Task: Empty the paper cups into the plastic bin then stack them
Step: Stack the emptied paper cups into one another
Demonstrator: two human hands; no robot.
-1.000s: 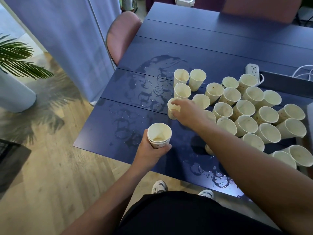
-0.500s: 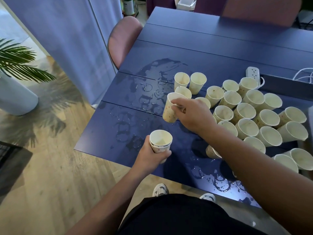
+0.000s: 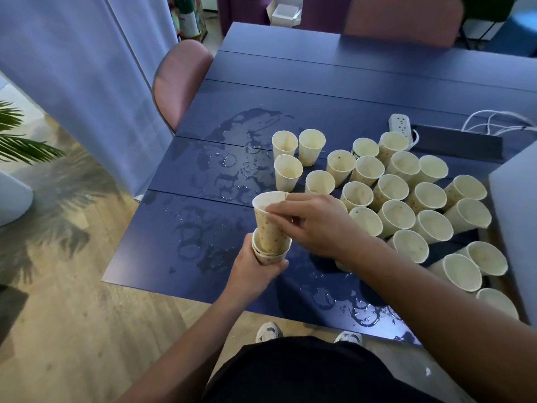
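My left hand [image 3: 252, 271] grips a short stack of spotted paper cups [image 3: 268, 256] above the near part of the dark blue table [image 3: 319, 91]. My right hand [image 3: 312, 223] pinches the rim of another spotted paper cup [image 3: 268, 221], whose base sits partway inside the top of that stack. Several cream paper cups [image 3: 395, 196] stand upright in a cluster on the right half of the table. A grey bin edge [image 3: 514, 216] shows at the far right; its inside is hidden.
Water puddles and ring marks [image 3: 229, 170] cover the table's left and near part. A white power strip [image 3: 400, 125] with cables lies behind the cups. A pink chair [image 3: 177, 80] stands at the table's left corner, another at the far side. A plant [image 3: 17, 141] is at left.
My right hand lifted a cup from the cluster, carried it left and toward me, and lowered it into the stack in my left hand. The left hand stayed roughly in place.
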